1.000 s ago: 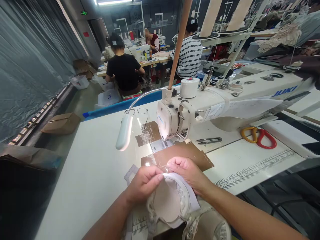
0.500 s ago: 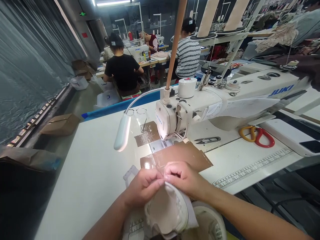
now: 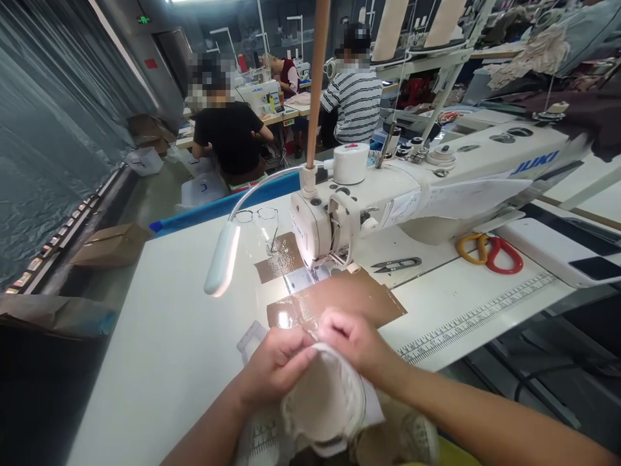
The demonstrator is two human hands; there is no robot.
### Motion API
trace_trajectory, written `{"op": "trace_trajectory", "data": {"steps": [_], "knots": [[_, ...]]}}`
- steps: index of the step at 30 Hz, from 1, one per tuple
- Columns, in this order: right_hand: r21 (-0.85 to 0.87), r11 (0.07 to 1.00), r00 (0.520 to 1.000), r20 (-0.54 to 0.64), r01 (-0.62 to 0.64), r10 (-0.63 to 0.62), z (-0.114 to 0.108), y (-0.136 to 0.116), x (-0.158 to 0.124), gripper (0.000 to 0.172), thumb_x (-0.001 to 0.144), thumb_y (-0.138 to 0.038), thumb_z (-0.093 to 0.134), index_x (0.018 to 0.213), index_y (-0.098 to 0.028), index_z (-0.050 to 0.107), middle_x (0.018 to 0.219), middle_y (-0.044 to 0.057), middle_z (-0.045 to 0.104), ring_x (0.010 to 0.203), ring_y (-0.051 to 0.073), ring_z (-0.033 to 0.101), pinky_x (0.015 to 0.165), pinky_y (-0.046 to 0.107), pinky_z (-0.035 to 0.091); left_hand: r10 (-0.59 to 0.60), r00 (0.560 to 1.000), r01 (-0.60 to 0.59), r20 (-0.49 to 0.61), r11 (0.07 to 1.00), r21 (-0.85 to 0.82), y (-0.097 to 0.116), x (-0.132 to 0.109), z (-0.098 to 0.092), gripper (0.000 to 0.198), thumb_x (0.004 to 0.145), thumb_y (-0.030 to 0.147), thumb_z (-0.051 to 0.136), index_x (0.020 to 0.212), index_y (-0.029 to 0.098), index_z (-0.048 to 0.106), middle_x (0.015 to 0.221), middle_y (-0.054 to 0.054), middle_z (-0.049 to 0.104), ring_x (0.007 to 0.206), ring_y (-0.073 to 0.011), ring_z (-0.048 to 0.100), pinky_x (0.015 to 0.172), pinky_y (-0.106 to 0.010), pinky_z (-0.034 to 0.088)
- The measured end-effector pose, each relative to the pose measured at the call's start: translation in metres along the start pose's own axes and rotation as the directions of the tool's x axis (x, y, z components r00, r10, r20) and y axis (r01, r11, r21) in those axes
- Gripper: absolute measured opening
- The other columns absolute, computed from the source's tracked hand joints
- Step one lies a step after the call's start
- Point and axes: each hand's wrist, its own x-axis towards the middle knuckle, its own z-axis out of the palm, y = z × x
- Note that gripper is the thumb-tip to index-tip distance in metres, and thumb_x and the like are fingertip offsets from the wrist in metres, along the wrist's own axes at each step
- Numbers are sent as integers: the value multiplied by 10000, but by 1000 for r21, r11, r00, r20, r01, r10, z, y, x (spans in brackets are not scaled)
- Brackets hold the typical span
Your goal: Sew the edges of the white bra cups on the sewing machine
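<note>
Pinching the pale fabric cup (image 3: 323, 402) at lower centre of frame, your left hand (image 3: 277, 362) and right hand (image 3: 358, 346) grip its rim.

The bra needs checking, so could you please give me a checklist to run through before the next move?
1. Left hand gripping the bra: ok, it pinches the top edge.
2. Right hand gripping it too: cannot tell, too blurred.
3. Bra apart from the sewing machine: ok, held on the near side.
4. Needle threaded: cannot tell, too small to make out.
5. Thread snips apart from both hands: ok, lying beyond the right one.
6. Scissors apart from both hands: ok, farther right.
</note>
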Motion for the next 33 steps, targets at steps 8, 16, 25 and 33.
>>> {"op": "trace_trajectory", "data": {"steps": [8,16,25,33], "knots": [[362,908,972,-18,-212,234,-1,14,-6,361,835,-455,571,669,-147,478,610,-37,406,536,71,341,485,200,270,-22,1000,23,6,1000,-22,-3,0,-1,226,877,259,482,740,114,587,602,-7,514,552,-98,452,529,-202,345],[347,888,951,183,-300,250,-7,12,-7,312,774,-425,661,772,-120,597,674,-3,515,592,87,435,538,203,345,-37,999,38,9,998,-55,-3,-1,-1,206,878,254,485,780,112,598,616,-6,517,557,-96,445,530,-202,347],[-104,992,986,160,70,-53,-4,2,2,301,809,-336,581,590,-153,484,603,-17,460,595,110,412,555,234,317,17,999,-16,47,1000,-15,1,-4,0,204,867,245,492,737,120,588,567,9,487,523,-91,423,502,-198,329],[419,908,986,-153,-2,73,-26,11,-1,249,831,-376,578,696,-177,514,770,15,506,727,132,489,716,276,413,-90,994,95,57,991,-93,-4,2,2,225,878,268,486,746,119,591,651,-31,565,597,-119,496,561,-217,379]]}}
